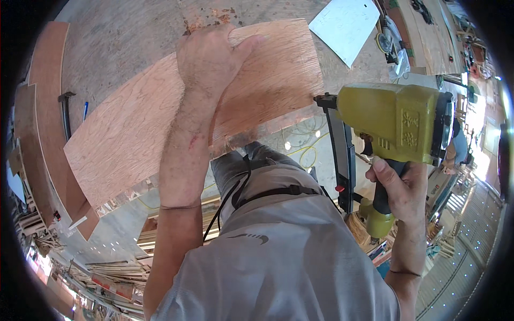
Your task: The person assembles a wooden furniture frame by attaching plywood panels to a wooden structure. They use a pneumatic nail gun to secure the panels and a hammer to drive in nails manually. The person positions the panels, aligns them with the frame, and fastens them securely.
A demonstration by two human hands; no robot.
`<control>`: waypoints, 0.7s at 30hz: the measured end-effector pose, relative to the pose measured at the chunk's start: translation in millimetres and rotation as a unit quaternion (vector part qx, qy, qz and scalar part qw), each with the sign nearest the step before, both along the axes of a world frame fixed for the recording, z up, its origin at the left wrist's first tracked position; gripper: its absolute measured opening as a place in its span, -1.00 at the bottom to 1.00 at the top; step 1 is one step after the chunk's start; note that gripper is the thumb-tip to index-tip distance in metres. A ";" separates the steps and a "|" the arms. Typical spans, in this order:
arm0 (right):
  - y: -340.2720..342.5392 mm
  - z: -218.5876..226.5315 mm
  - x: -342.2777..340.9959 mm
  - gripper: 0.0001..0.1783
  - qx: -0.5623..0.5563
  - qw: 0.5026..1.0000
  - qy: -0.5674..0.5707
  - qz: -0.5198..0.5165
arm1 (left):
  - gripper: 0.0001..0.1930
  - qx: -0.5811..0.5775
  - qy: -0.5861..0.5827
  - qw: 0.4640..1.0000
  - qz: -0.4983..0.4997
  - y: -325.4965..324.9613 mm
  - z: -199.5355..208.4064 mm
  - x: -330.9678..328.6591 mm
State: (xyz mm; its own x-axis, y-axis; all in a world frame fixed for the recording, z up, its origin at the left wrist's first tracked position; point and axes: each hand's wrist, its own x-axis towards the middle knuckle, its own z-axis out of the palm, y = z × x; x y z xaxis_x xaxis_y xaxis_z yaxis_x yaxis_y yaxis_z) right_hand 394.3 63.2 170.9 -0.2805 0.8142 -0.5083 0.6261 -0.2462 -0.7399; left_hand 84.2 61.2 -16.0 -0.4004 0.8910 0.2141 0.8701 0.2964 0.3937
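A wide reddish-brown plywood board [128, 123] lies across the worktable in front of me. My left hand [209, 59] rests over its far part, thumb stretched to the right along the wood and the other fingers bent over the far edge, mostly hidden. On the right, my right hand [399, 187] is wrapped round the black grip of a yellow-green pneumatic nail gun [393, 117]. Its black magazine [342, 144] points down toward my body. The tool's nose meets the board's right end, or sits just beside it; I cannot tell whether they touch.
A hammer [66, 115] and a blue pen [85, 111] lie left of the board. Beyond its right end is a white sheet [347, 27] with markings. Long brown boards [51, 107] line the left side. A yellow hose [308, 155] runs over the floor below the table.
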 end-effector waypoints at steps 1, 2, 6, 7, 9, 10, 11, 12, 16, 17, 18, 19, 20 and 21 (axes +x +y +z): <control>0.3 -0.6 -1.3 -0.59 0.008 1.000 -0.006 0.006 | -0.38 -0.002 -0.002 1.000 0.004 -0.9 0.4 -0.3; 0.3 -1.9 -1.4 -0.59 0.014 1.000 -0.002 0.011 | -0.38 0.000 -0.001 1.000 0.005 -1.8 0.5 -0.8; -2.2 -0.9 1.6 -0.55 0.002 1.000 -0.006 0.006 | -0.38 0.011 0.004 1.000 0.001 -2.1 -1.7 -0.7; -1.1 -1.2 2.7 -0.53 -0.011 1.000 -0.010 -0.001 | -0.38 0.013 0.008 1.000 -0.003 -0.6 -2.7 0.0; 0.3 -1.3 1.6 -0.53 -0.008 1.000 -0.027 0.009 | -0.38 -0.006 -0.002 1.000 0.002 0.4 -2.4 -0.2; -0.2 -0.8 0.9 -0.53 -0.006 0.999 -0.035 0.016 | -0.38 -0.013 -0.007 1.000 0.006 -0.7 -1.3 -0.7; -2.0 -1.1 1.4 -0.54 0.001 1.000 -0.023 0.015 | -0.38 -0.014 -0.007 1.000 0.007 -1.9 0.2 -0.9; -4.1 -2.7 2.3 -0.54 0.008 1.000 -0.011 0.013 | -0.38 -0.015 -0.007 1.000 0.007 -2.5 0.7 -1.3; -4.5 -3.9 1.4 -0.55 0.010 1.000 -0.014 0.011 | -0.38 0.020 0.023 1.000 0.001 -0.9 -8.2 -1.4; -4.0 -4.5 2.4 -0.55 0.008 1.000 -0.020 0.011 | -0.39 0.016 0.019 1.000 -0.002 -0.2 -9.5 -0.1; -4.0 -4.0 2.6 -0.56 0.009 1.000 -0.025 0.015 | -0.39 0.014 0.016 1.000 0.000 -1.6 -8.7 -0.3; -4.0 -3.5 2.6 -0.56 0.010 0.999 -0.030 0.018 | -0.39 0.012 0.012 1.000 0.001 -2.6 -7.8 -0.4; -4.2 -3.1 2.0 -0.57 0.007 0.999 -0.032 0.018 | -0.39 0.010 0.014 1.000 0.003 -3.0 -7.0 -0.5; -4.3 -2.6 0.8 -0.58 0.006 0.999 -0.034 0.019 | -0.39 0.010 0.016 1.000 0.006 -3.1 -6.1 -1.1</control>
